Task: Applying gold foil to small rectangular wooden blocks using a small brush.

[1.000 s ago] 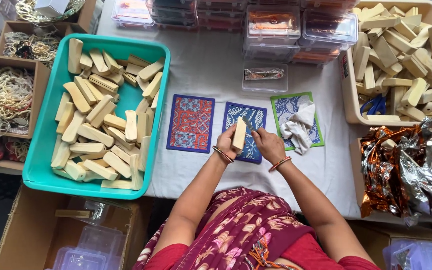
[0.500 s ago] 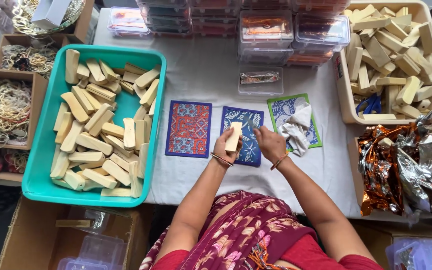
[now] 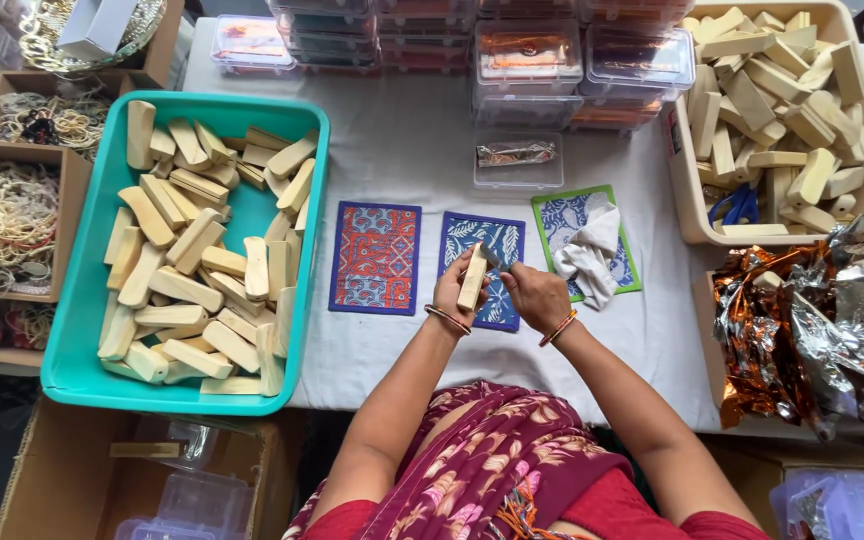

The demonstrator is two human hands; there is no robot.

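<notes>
Gripping smooth pale wooden block (image 3: 472, 277)

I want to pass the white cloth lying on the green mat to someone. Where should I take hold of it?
Judging by its pose, pinch the cloth at its upper bunched part, coming from above. It lies crumpled in raised folds on the green mat, so a fold lifts easily, while its lower left edge sits near the right hand.
</notes>
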